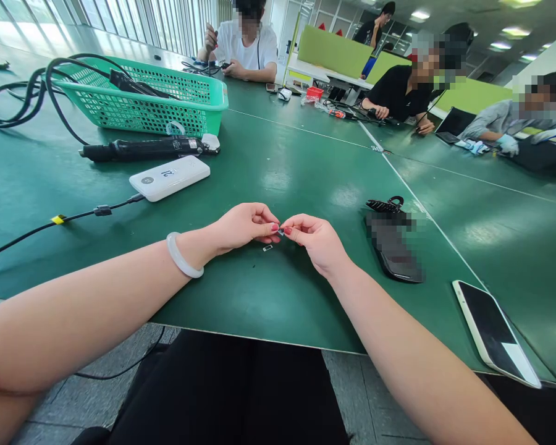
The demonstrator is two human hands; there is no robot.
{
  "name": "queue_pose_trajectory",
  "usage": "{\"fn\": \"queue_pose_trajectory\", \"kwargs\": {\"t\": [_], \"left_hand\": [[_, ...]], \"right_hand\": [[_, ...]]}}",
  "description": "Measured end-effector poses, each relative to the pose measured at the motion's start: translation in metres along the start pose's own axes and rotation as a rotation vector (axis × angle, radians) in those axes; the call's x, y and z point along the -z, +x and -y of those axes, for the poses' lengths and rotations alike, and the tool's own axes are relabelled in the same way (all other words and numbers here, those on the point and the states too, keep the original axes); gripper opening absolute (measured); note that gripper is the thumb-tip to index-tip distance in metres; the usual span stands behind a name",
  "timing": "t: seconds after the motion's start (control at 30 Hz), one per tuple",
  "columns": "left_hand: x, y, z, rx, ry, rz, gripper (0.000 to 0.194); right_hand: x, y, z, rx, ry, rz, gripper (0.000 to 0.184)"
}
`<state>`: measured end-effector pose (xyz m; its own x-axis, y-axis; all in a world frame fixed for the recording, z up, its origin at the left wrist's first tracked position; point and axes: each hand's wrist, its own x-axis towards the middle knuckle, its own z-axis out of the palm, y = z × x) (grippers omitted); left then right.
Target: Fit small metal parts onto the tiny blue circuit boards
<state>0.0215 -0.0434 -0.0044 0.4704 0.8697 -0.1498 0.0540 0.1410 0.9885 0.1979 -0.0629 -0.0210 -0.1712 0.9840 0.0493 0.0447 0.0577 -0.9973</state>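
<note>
Tiny flat piece point(280, 232) pinched between the fingertips of left hand point(246, 224) and right hand point(319, 242), over the green table point(278, 303).
Small white-edged frame point(267, 248) lies just beneath; power bank point(171, 177) left, claw clip point(385, 206) right, tabletop stretching ahead, near edge below the wrists.

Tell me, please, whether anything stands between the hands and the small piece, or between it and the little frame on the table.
Nothing visible separates the left hand or right hand from the small piece at their fingertips; towards the little frame, only the left hand's fingers partly intervene in this view.
</note>
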Motion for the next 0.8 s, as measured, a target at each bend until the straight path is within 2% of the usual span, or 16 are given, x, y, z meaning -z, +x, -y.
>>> {"fn": "queue_pose_trajectory", "kwargs": {"t": [0.2, 0.3, 0.47, 0.67, 0.8], "left_hand": [[0.002, 0.000, 0.000, 0.029, -0.034, -0.008, 0.016], [0.003, 0.000, 0.001, 0.019, -0.052, -0.010, 0.017], [0.003, 0.000, 0.000, -0.002, -0.065, -0.009, 0.017], [0.002, 0.001, 0.000, -0.014, -0.090, -0.054, 0.017], [0.004, 0.002, 0.002, -0.043, -0.063, -0.153, 0.020]], "right_hand": [[0.000, -0.004, 0.003, 0.188, -0.222, -0.062, 0.009], [-0.003, -0.007, 0.006, 0.232, -0.294, -0.100, 0.012], [-0.008, -0.009, 0.008, 0.258, -0.356, -0.174, 0.016], [-0.006, -0.010, 0.010, 0.210, -0.331, -0.178, 0.016], [-0.002, -0.012, 0.010, 0.222, -0.369, -0.197, 0.017]]}}
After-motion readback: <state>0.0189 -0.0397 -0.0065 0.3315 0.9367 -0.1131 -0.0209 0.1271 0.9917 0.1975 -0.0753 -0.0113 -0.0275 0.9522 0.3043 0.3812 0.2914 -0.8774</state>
